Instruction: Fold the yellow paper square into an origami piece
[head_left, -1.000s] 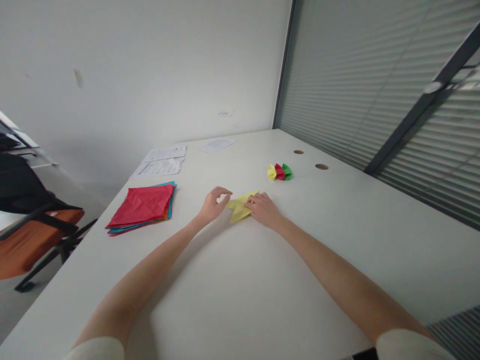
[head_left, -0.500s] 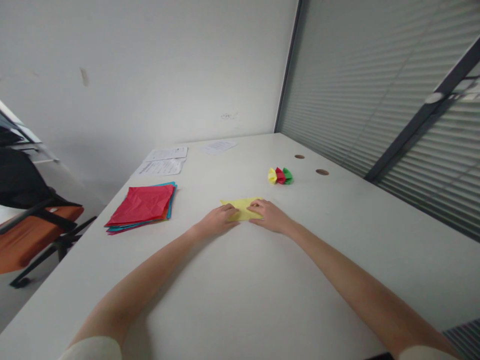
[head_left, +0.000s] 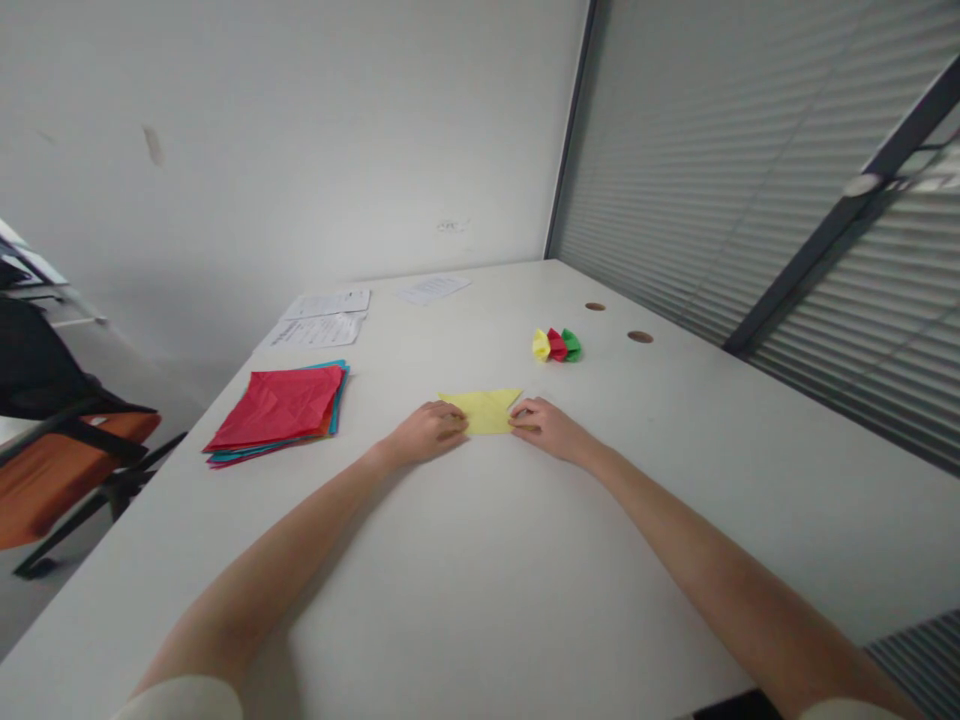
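The left hand [head_left: 427,432] is lying knuckles-up, fingers loosely together and gripping nothing, its fingertips pressing on the 9 o'clock corner of the folded yellow paper [head_left: 484,410]. The right hand [head_left: 546,425] is pressing the 3 o'clock corner the same way, flat and unclenched. The paper is lying flat on the desk [head_left: 480,580] between both hands, its wider edge facing 12 o'clock.

Judging by this, a fold is being flattened. It is likely going best with both ends pinned evenly, the layers kept aligned, and pressure running along the crease so the sheet is not sliding on the smooth top.

At 10 o'clock from the paper a stack of coloured sheets [head_left: 277,410] is sitting, red on top. At 1 o'clock three small folded pieces [head_left: 556,344] are touching in a row. Printed pages [head_left: 322,320] are lying at 11 o'clock.

The fingertips are covering both corners, so whether the layers are meeting there cannot be told. The thumbs are hidden, the print is too small to read, and the chair [head_left: 52,470] at 9 o'clock is being cut off by the frame.
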